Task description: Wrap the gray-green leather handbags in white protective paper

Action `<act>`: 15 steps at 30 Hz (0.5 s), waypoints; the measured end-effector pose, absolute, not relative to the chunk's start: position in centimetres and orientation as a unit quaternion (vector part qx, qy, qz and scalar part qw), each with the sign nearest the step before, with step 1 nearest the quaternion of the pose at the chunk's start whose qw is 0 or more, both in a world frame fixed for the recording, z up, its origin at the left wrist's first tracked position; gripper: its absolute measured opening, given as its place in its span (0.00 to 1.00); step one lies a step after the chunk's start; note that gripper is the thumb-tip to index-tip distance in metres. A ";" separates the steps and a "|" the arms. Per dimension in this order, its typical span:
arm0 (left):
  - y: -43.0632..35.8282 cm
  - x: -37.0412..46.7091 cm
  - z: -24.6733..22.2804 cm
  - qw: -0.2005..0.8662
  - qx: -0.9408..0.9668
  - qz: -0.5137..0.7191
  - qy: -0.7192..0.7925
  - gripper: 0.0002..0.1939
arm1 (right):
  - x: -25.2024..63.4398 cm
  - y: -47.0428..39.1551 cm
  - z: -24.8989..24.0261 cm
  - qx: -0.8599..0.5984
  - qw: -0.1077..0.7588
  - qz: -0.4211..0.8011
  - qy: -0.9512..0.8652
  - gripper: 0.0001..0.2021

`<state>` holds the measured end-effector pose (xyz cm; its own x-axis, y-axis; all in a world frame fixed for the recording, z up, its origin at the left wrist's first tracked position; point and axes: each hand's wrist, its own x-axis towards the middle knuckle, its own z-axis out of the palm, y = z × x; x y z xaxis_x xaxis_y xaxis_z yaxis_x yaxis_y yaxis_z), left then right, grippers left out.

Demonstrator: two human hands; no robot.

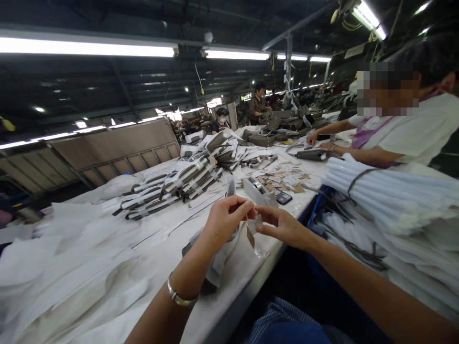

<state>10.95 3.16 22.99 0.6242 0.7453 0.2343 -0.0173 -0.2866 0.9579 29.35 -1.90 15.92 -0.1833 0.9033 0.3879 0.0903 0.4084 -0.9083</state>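
Note:
My left hand (227, 217) is closed in a pinch on what looks like the thin string of a brown hang tag (250, 237). The tag dangles just below my fingertips. My right hand (285, 227) meets the left one, thumb and fingers closed around a small clear plastic packet (255, 223). Under my left wrist lies a grey item with white wrapping (215, 267), partly hidden by the forearm. A clear plastic scrap (261, 255) shows at its edge. Just beyond my hands stands a tape dispenser (258, 191).
Loose brown and white tags (283, 179) and a dark phone-like device (283, 197) lie beyond my hands. Grey wrapped pieces (179, 184) are heaped farther back. White sheets (79, 272) cover the left side. A tied white bundle (387, 191) and a co-worker (405, 129) are at right.

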 end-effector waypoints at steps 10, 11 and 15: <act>1.1 9.3 23.5 0.662 0.610 0.375 0.222 0.13 | 27.3 -5.5 12.9 -0.503 0.490 0.196 -0.685 0.17; 1.0 9.1 23.5 0.671 0.597 0.380 0.221 0.13 | 27.2 -5.9 12.5 -0.489 0.483 0.209 -0.695 0.18; 0.6 8.3 23.7 0.679 0.591 0.378 0.217 0.12 | 26.7 -6.7 12.0 -0.425 0.518 0.309 -0.675 0.24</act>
<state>8.26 0.55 23.66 0.6202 0.7696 0.1518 -0.2567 0.0163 0.9663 26.66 -6.69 12.01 -0.1024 0.8939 0.4365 0.2542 0.4477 -0.8573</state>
